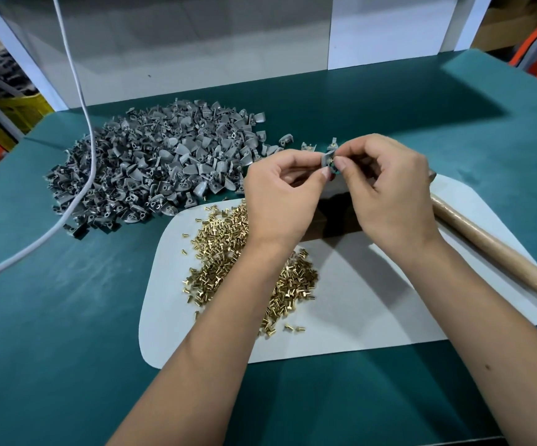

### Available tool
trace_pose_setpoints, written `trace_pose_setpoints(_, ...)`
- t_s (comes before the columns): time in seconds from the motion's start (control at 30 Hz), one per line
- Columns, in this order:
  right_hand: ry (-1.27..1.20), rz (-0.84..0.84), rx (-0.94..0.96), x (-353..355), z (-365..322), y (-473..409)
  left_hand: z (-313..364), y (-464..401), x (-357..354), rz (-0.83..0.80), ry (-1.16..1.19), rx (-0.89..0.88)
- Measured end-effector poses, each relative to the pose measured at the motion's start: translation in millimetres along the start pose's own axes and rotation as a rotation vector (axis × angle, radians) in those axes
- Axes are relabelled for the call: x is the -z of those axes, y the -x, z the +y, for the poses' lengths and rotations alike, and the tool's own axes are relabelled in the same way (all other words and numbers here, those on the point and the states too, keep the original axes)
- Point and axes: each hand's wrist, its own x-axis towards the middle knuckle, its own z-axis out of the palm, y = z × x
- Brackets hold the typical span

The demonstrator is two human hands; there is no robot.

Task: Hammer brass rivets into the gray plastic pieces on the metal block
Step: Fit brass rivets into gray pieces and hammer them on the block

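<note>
My left hand [280,194] and my right hand [386,188] meet above the mat, pinching one small gray plastic piece [327,159] between their fingertips, with a brass rivet at it. A large heap of gray plastic pieces [151,165] lies to the left on the green table. A pile of brass rivets [225,249] spreads over the white mat [373,300], partly under my left forearm. The dark metal block [331,217] shows between my wrists, mostly hidden. The hammer's wooden handle [492,249] lies at the right.
A white cable [90,123] hangs down and runs across the gray heap to the left table edge. Two gray pieces with rivets [309,145] lie just beyond my hands. A white board stands along the table's back edge.
</note>
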Motion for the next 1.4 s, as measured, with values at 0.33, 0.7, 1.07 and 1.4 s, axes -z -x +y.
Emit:
trace_pose_setpoints(0.33,0.026,-0.022,-0.111,2,-4,-2,1,4,-5,0.04,-0.061,0.023)
trace_pose_setpoints(0.7,0.101,-0.04,-0.16,0,-7,-2,-5,3,-8,0.03,-0.241,-0.047)
trace_pose_setpoints(1.07,0.029,-0.066,-0.146,2,-9,-1,1,5,-7,0.024,-0.321,-0.11)
trace_pose_setpoints(1.4,-0.016,-0.078,-0.162,5,-2,-4,10,7,-3,0.026,-0.272,-0.096)
